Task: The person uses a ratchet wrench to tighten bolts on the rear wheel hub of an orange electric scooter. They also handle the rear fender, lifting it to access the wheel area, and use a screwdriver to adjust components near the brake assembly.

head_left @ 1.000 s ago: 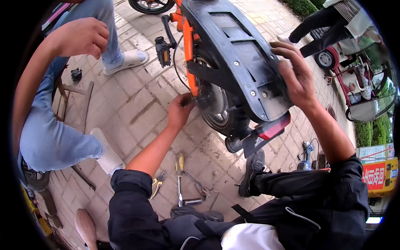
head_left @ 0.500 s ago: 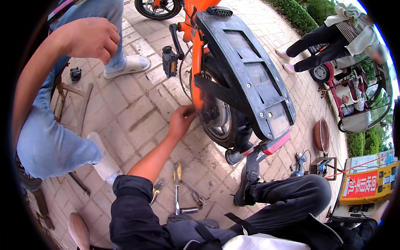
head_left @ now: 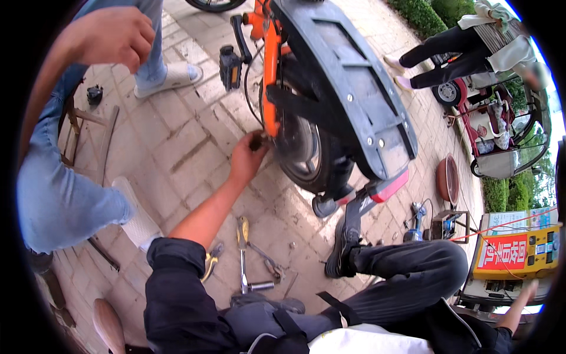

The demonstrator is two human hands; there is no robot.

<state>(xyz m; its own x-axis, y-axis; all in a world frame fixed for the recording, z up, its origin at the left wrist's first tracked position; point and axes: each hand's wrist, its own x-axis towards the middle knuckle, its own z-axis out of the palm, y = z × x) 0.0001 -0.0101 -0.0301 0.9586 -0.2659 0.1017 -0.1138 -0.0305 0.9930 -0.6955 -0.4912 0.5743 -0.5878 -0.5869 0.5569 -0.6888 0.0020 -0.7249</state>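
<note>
An orange bike with a black rear rack [head_left: 345, 88] stands before me, its rear wheel [head_left: 309, 159] below the rack. My left hand [head_left: 247, 154] is at the lower end of the orange frame tube [head_left: 271, 82], beside the wheel hub. Its fingers are curled together there; whatever lies between them is hidden. At the far right edge my right hand [head_left: 522, 302] is stretched out near a yellow box with a red panel [head_left: 514, 253]. Its fingers are too small and blurred to read.
Yellow-handled pliers [head_left: 210, 261], a yellow-handled tool [head_left: 242, 236] and a metal socket [head_left: 260, 286] lie on the paving. A blue power tool [head_left: 416, 221] and a brown basin [head_left: 448, 180] are right. Another person's hand [head_left: 112, 38] hangs upper left; someone stands [head_left: 460, 53] upper right.
The whole view has shifted, so the bike and tools sit slightly higher and further left. My left hand stays by the hub. More of my right forearm shows at the right edge.
</note>
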